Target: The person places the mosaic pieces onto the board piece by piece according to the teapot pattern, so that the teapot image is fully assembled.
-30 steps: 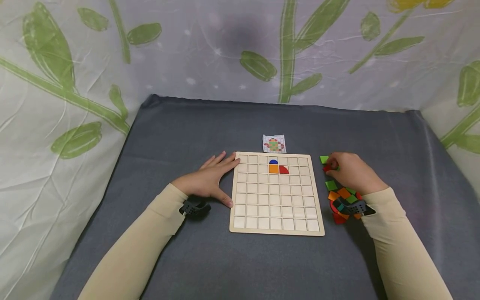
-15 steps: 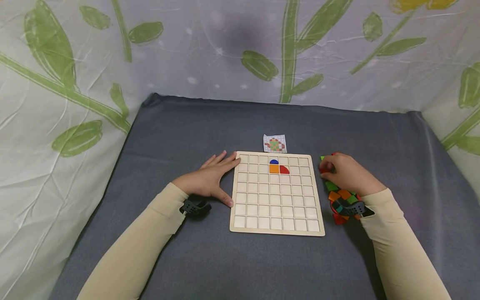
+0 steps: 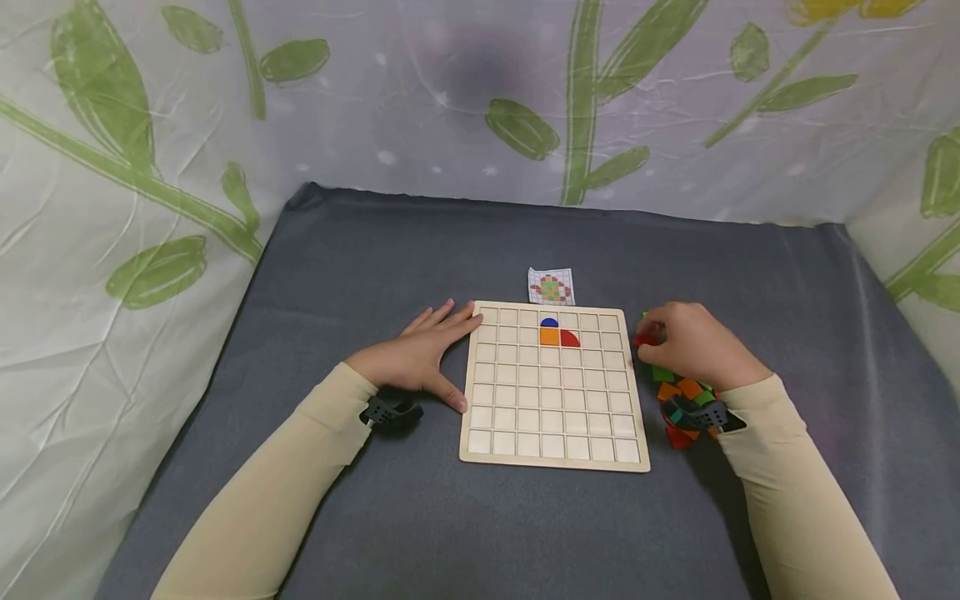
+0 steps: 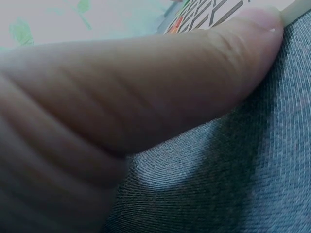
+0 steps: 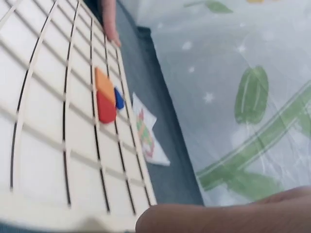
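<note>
A wooden grid board [image 3: 517, 400] lies flat in the head view. Set in its upper cells are a blue half-circle piece [image 3: 549, 322], an orange square piece [image 3: 550, 337] and a red quarter-circle piece [image 3: 570, 339]. My left hand [image 3: 408, 358] rests with spread fingers against the board's left edge; its thumb [image 4: 194, 73] crosses the left wrist view. Just off the board's right side, my right hand [image 3: 692, 346] pinches a red piece [image 3: 642, 340] between finger and thumb. The right wrist view shows part of that hand at the bottom, the red piece hidden there.
Loose green, orange and red pieces [image 3: 679, 438] lie in a heap beneath the right wrist, partly covered. A small printed card [image 3: 551, 287] with a coloured grid pattern sits beyond the board's far edge. Dark grey cloth [image 3: 420, 517] covers the table, with patterned curtains around it.
The right hand has shifted slightly left toward the board, with the red piece at its fingertips. The left hand and the pieces on the board have stayed in place.
</note>
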Motion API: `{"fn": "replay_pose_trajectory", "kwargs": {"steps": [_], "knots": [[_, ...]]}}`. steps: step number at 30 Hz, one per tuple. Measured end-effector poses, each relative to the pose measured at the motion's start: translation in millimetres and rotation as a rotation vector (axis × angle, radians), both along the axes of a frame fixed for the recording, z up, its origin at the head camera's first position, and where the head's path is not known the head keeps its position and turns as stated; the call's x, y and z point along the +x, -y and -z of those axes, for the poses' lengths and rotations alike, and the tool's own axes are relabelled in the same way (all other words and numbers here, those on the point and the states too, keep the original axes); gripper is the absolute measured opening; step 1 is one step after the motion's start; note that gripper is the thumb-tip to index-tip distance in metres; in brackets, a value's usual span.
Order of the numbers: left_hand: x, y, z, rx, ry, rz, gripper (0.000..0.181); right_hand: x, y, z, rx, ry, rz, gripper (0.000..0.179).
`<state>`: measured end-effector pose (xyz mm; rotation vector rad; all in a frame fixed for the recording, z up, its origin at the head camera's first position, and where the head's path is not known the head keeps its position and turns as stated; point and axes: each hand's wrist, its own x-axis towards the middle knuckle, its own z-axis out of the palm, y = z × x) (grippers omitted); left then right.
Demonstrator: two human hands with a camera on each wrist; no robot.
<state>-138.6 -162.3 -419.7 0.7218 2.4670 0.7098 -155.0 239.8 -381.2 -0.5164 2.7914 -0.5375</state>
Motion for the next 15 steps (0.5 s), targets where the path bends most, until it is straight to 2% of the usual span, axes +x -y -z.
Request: {"fn": "replay_pose_trajectory", "kwargs": {"steps": [9, 15], "knots": [[-0.4, 1.4, -0.5, -0.003, -0.003, -0.002, 0.136, -5.6, 45.9, -2.1, -0.055, -0.127, -0.156, 0.013], [-0.5, 0.3, -0.3, -0.003, -0.009, 0.006, 0.136, -11.3, 75.8, 0.7, -0.112, -0.156, -0.241, 0.014]]}}
